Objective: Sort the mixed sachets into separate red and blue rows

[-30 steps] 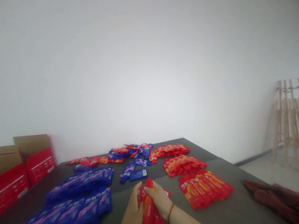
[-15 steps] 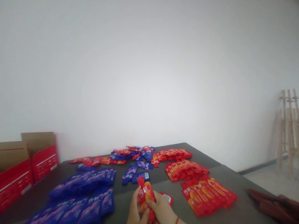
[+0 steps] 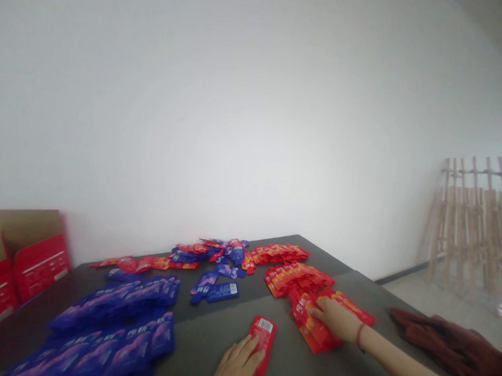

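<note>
My left hand (image 3: 237, 364) rests low in the middle of the view. Its fingers lie stretched over a red sachet (image 3: 265, 334), which is flat on the dark table with a white barcode label facing up. Further right, my right hand (image 3: 337, 319), with a red string round the wrist, is closed over a red-orange sachet (image 3: 303, 310) at the nearest pile of such sachets. The hand hides part of that pile (image 3: 356, 310). Behind it lies another fanned row of red sachets (image 3: 299, 277).
Overlapping rows of blue sachets (image 3: 129, 344) cover the table's left side. Two loose blue sachets (image 3: 223, 291) lie mid-table, below a mixed heap (image 3: 214, 250). Open red cartons (image 3: 40, 267) stand at left. A brown cloth (image 3: 440, 346) lies right; wooden racks (image 3: 472, 222) lean beyond.
My hands have parted. The red sachet they held together is gone from between them; my right hand has moved right to the nearest red pile, and my left has come down onto the barcoded sachet.
</note>
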The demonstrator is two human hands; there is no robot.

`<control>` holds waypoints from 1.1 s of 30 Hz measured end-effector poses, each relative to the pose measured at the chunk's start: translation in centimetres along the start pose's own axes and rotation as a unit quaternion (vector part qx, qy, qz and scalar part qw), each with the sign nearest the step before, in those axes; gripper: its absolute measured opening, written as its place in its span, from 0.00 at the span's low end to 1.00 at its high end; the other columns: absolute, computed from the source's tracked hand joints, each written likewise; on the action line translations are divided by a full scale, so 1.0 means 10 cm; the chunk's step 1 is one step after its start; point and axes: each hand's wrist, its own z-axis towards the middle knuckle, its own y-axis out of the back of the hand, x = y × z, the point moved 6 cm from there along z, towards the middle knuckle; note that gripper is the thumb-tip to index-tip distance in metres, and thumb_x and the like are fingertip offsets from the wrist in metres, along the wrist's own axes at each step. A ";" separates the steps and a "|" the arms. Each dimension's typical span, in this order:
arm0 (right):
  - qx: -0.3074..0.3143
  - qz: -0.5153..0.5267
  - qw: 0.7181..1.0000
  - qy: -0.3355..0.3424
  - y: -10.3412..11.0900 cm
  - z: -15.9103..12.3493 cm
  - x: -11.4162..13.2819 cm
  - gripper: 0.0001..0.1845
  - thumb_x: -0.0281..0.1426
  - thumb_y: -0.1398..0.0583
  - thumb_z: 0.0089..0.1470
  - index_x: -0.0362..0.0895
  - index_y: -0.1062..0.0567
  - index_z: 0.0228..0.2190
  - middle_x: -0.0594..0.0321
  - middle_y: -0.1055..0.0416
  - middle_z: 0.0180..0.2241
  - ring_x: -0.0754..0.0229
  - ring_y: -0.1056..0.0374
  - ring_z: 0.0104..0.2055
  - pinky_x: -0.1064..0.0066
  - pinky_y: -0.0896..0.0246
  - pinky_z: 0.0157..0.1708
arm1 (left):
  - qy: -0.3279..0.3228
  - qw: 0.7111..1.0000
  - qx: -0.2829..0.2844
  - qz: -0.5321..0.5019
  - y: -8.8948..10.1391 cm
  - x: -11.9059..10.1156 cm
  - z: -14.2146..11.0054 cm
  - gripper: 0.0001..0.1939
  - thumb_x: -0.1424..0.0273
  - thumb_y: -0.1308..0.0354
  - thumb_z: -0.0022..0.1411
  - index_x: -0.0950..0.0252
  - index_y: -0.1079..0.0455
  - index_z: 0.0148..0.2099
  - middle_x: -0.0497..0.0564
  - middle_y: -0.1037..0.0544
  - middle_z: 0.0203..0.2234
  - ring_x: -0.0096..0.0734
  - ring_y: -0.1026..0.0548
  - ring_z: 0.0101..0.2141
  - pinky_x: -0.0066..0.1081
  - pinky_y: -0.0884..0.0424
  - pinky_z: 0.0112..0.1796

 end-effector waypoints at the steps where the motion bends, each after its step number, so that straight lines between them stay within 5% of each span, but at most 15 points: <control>1: 0.005 -0.011 1.000 -0.007 -0.04 0.00 0.01 0.14 0.34 0.47 0.58 0.43 0.23 0.31 0.55 0.24 0.31 0.56 0.27 0.34 0.70 0.38 0.34 | 0.003 1.000 0.013 -0.001 0.01 -0.01 0.00 0.30 0.64 0.44 0.58 0.54 0.42 0.62 0.53 0.41 0.62 0.48 0.45 0.61 0.50 0.46 0.57; 6: 0.013 -0.049 0.996 -0.072 -0.12 0.03 0.16 0.19 0.38 0.49 0.59 0.39 0.23 0.30 0.48 0.23 0.31 0.49 0.26 0.36 0.65 0.36 0.34 | 0.009 1.000 0.008 -0.003 0.05 -0.03 -0.03 0.31 0.64 0.43 0.57 0.53 0.43 0.62 0.53 0.38 0.60 0.46 0.40 0.59 0.48 0.46 0.57; 10: -0.034 -0.089 0.991 -0.094 -0.04 -0.03 0.33 0.17 0.34 0.46 0.56 0.35 0.25 0.42 0.40 0.24 0.36 0.43 0.27 0.40 0.57 0.35 0.37 | 0.014 1.000 -0.018 -0.005 0.06 -0.01 -0.04 0.30 0.65 0.41 0.55 0.54 0.38 0.60 0.54 0.33 0.57 0.46 0.35 0.54 0.43 0.40 0.54; 13: -0.105 -0.102 0.989 -0.001 -0.14 -0.12 0.51 0.23 0.33 0.43 0.53 0.39 0.29 0.50 0.41 0.32 0.52 0.41 0.38 0.55 0.51 0.43 0.51 | 0.005 0.998 -0.055 -0.019 0.09 -0.01 -0.06 0.28 0.60 0.41 0.55 0.54 0.36 0.58 0.53 0.30 0.54 0.46 0.33 0.52 0.41 0.38 0.51; 16: -0.129 -0.054 0.986 0.090 -0.46 -0.22 0.57 0.29 0.38 0.42 0.52 0.41 0.31 0.53 0.48 0.38 0.58 0.44 0.44 0.60 0.54 0.47 0.57 | 0.018 0.997 -0.071 -0.039 0.11 -0.03 -0.08 0.28 0.56 0.41 0.54 0.55 0.34 0.57 0.54 0.30 0.54 0.48 0.33 0.52 0.41 0.39 0.52; 20: -0.132 -0.017 0.986 0.095 -0.81 -0.23 0.44 0.32 0.43 0.46 0.55 0.39 0.35 0.56 0.50 0.40 0.59 0.47 0.44 0.61 0.58 0.46 0.58 | 0.089 0.994 -0.040 -0.050 0.11 -0.05 -0.03 0.35 0.55 0.41 0.52 0.62 0.38 0.61 0.60 0.42 0.62 0.55 0.41 0.58 0.47 0.43 0.55; 24: -0.151 -0.035 0.981 0.113 -0.89 -0.16 0.39 0.30 0.42 0.46 0.54 0.39 0.32 0.55 0.49 0.38 0.58 0.45 0.42 0.59 0.56 0.44 0.56 | 0.116 0.992 -0.036 -0.046 0.10 -0.14 0.12 0.44 0.57 0.39 0.49 0.67 0.47 0.65 0.62 0.52 0.65 0.56 0.50 0.62 0.50 0.51 0.59; 30: -0.215 -0.091 0.959 0.159 -0.99 -0.08 0.34 0.33 0.26 0.47 0.45 0.41 0.33 0.55 0.54 0.39 0.59 0.48 0.41 0.59 0.56 0.42 0.55 | 0.145 0.989 -0.018 0.031 0.07 -0.19 0.37 0.34 0.72 0.46 0.53 0.75 0.43 0.63 0.69 0.38 0.59 0.57 0.40 0.57 0.50 0.41 0.54; 33: -0.208 -0.094 0.957 0.182 -0.97 -0.08 0.34 0.33 0.24 0.47 0.43 0.43 0.30 0.53 0.55 0.36 0.57 0.49 0.38 0.57 0.57 0.41 0.54 | 0.154 0.987 -0.035 0.016 0.21 -0.15 0.32 0.26 0.77 0.53 0.56 0.69 0.36 0.58 0.64 0.29 0.52 0.50 0.32 0.52 0.45 0.35 0.48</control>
